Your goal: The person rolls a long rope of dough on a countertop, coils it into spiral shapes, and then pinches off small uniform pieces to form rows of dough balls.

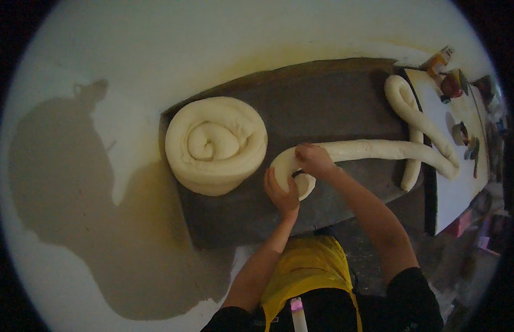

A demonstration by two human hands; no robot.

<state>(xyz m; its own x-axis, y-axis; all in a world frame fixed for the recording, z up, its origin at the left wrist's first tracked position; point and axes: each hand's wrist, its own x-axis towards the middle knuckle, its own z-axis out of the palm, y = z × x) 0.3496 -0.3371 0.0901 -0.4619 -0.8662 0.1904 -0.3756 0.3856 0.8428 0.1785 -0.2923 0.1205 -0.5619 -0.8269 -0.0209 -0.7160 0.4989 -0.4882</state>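
A long rope of pale dough (pixel 369 150) stretches across the dark table (pixel 323 103). Its near end curls into a hook in front of me. My left hand (pixel 283 191) cups the outside of that curve, thumb on the inner side. On top of the rope, just past the bend, my right hand (pixel 314 158) grips it with curled fingers. Left of my hands sits a thick coil of dough (pixel 215 145), wound in a spiral and stacked in layers. The rope's far part doubles back in a loop at the right.
A white-topped surface (pixel 452 199) adjoins the table on the right, and part of the rope rests on it. Several containers stand there, among them a reddish one (pixel 453 85) and a small round tin (pixel 460 133). A pale wall (pixel 240 41) runs along the back and left.
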